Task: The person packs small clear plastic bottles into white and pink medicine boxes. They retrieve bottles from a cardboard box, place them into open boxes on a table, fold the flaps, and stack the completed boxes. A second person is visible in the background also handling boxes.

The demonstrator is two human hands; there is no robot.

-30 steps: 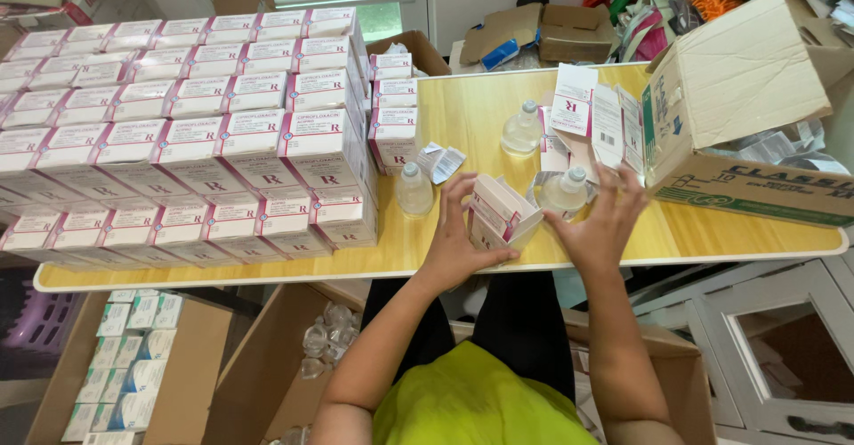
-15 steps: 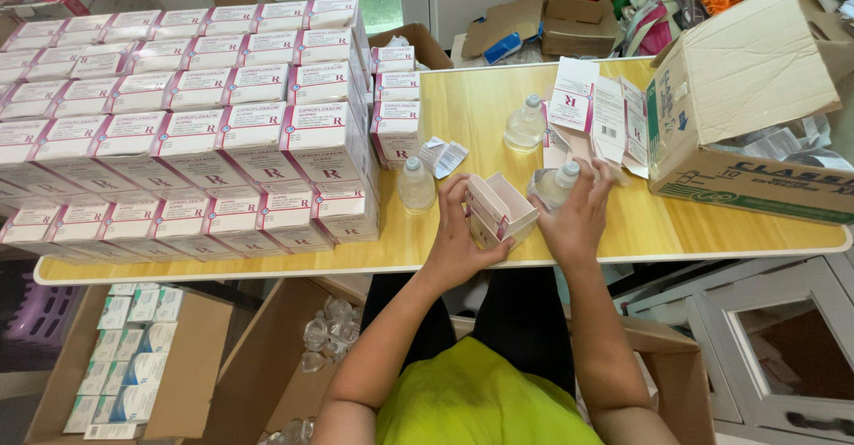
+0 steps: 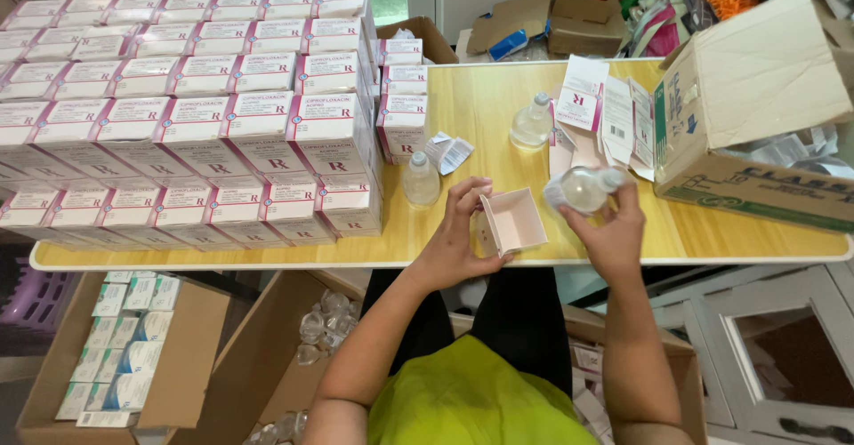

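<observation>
The left hand [image 3: 458,236] gripped an open pink-and-white carton [image 3: 511,223] at the table [image 3: 498,107] edge. At its three o'clock, the right hand [image 3: 609,227] held a clear bottle [image 3: 583,189]. Stacked cartons [image 3: 187,116] stood at ten o'clock.

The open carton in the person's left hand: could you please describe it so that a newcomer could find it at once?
Start at the yellow table and go to its near edge, right of the big stack of pink-and-white boxes. There the left hand holds the small open carton. Unlike the stacked ones, it is unsealed, its empty inside showing.
</observation>
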